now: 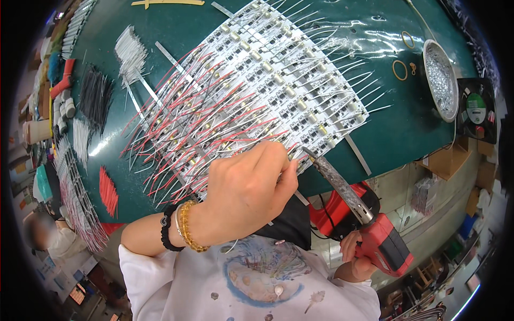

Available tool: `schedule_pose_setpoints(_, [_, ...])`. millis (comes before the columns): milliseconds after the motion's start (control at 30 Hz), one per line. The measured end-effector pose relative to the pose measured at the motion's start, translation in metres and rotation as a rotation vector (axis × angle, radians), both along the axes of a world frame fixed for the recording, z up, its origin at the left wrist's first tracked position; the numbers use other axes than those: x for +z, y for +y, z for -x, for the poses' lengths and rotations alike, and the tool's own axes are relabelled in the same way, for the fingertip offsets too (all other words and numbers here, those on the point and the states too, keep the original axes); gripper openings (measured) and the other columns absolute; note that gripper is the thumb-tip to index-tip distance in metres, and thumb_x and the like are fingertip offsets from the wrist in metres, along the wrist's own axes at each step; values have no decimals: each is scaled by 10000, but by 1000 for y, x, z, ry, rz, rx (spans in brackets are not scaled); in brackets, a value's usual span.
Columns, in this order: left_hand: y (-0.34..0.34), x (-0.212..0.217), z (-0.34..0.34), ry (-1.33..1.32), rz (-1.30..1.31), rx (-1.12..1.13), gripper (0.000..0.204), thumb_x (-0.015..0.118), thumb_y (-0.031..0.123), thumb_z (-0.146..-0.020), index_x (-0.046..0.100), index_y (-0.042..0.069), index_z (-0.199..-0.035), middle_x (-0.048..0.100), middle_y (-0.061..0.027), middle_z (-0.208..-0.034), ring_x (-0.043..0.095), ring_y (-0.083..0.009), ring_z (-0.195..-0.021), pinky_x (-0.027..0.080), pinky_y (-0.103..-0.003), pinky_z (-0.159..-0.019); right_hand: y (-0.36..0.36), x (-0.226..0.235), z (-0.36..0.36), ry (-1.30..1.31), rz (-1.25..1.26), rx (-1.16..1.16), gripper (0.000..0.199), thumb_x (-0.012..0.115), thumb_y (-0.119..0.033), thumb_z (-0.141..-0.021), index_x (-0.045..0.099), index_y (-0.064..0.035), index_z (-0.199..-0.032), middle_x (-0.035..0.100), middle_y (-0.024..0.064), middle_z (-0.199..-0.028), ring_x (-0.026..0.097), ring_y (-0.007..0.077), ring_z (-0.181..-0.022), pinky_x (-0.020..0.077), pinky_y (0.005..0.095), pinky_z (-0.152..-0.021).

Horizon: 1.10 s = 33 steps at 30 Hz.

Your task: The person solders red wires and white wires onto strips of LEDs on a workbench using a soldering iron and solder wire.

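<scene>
A large white panel of circuit boards lies on the green table, with rows of small components. Red, white and black wires stand up from its left part, and pale wires stick out along its far right side. Over the panel's near edge, my left hand is closed in a pinch on a thin wire, whose pale tail hangs below the hand. My right hand grips a red and black soldering gun. Its long metal barrel points up and left, the tip close to my left fingertips at the panel's edge.
Bundles of black wires, white wires and red wires lie left of the panel. A metal bowl of silvery bits stands at the right, beside a black fan. Another person sits at far left.
</scene>
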<state>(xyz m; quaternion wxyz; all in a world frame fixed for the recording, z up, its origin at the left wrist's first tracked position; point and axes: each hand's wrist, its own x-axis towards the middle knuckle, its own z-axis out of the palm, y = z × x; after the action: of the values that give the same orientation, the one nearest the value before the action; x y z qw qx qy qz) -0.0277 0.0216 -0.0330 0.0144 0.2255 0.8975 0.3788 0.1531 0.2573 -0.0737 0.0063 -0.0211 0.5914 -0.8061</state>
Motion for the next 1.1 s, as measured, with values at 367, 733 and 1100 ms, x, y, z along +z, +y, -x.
schedule_pose_setpoints(367, [3,2,0,24,43,25,215,651,89,-769,449,69,-698,474,-37,-592,490,-192,-428,363,-311,-374,-9,0,12,47,51,-94,298,644,-205,-830,515,-28,-628,520,41,-562,490,157,-438,355,268,-409])
schedule_pose_setpoints(733, [7,2,0,70,32,37,236,704,42,-727,474,60,-674,479,-45,-544,447,-186,-389,330,-311,-372,-19,12,12,-92,-69,-202,303,632,-149,-827,456,-26,-614,499,57,-537,483,150,-428,372,251,-412])
schedule_pose_setpoints(1100, [7,3,1,67,33,34,237,704,41,-723,473,57,-673,478,-49,-547,450,-191,-395,328,-312,-375,-7,0,14,29,-73,-22,777,614,-533,-823,404,83,-1248,463,-20,-498,448,106,-396,365,256,-431])
